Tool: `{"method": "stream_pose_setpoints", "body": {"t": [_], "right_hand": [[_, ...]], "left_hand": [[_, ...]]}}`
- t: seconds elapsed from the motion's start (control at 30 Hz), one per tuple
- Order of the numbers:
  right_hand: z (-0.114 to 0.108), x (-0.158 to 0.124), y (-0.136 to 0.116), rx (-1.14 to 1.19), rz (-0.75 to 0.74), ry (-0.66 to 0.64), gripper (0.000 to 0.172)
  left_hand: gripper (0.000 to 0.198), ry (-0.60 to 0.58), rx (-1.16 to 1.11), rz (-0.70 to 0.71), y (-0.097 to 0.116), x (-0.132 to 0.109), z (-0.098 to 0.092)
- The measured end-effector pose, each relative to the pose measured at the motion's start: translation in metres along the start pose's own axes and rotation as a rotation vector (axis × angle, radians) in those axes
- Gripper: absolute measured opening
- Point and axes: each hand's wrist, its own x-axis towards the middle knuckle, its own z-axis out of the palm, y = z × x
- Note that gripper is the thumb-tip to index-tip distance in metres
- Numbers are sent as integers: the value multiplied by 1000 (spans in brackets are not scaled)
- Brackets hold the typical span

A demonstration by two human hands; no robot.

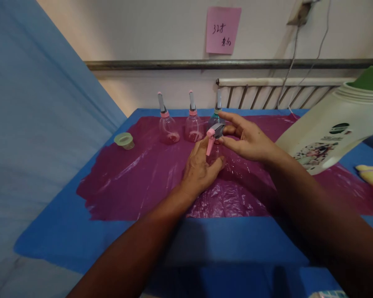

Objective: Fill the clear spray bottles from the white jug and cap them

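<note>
A clear spray bottle (216,152) with a pink and grey trigger head (216,131) stands near the middle of the purple plastic sheet. My left hand (200,167) is closed round its body. Around the trigger head, my right hand (247,138) has thumb and index finger apart; the thumb tip is by the bottle's neck, and whether it touches is unclear. Behind stand two clear spray bottles with pink collars, one at left (168,129) and one nearer the middle (194,127). A teal spray bottle (216,118) is partly hidden behind my right hand.
A large cream jug (332,124) with a green cap leans at the right. A small pale green cup-like piece (124,140) lies at left. The purple sheet (121,186) covers a blue table (65,231). A metal rail (161,65) crosses the wall; a blue curtain (34,124) hangs left.
</note>
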Motion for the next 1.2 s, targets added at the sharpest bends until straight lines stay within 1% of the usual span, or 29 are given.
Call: {"method": "stream_pose_setpoints", "body": {"t": [0.1, 0.23, 0.3, 0.37, 0.43, 0.53, 0.6, 0.67, 0.83, 0.93, 1.03, 1.1, 1.2], "right_hand": [[1, 2, 1, -77, -11, 42, 87], [6, 5, 4, -179, -56, 160, 79], [7, 5, 4, -205, -57, 188, 79], [6, 3, 3, -176, -51, 146, 83], [3, 1, 1, -85, -31, 63, 89], [1, -1, 0, 17, 22, -17, 91], [-1, -2, 0, -5, 29, -15, 89], [-2, -1, 1, -55, 6, 2, 84], [-5, 1, 0, -211, -70, 33, 75], [-2, 3, 0, -264, -74, 76, 71], [3, 4, 1, -299, -93, 139, 67], [5, 3, 1, -306, -99, 160, 68], [5, 1, 0, -268, -85, 86, 84]], "left_hand": [[81, -4, 2, -15, 0, 1, 1], [78, -7, 7, -7, 1, 1, 0], [77, -12, 8, -10, 1, 1, 0], [77, -20, 10, -18, 2, 1, -1], [78, -29, 12, -23, 2, 1, -1], [78, -24, 15, -40, 3, 1, -1], [77, -18, 16, -58, 4, 2, 0], [77, -17, 16, -68, 4, 2, 0], [82, -11, 22, -27, 3, 1, 0], [85, -8, 26, -8, 1, 1, 1], [79, -2, 12, 0, 0, 1, 0], [75, -3, 8, -1, -1, 1, 0], [71, -19, 9, 10, -2, 1, -1]]}}
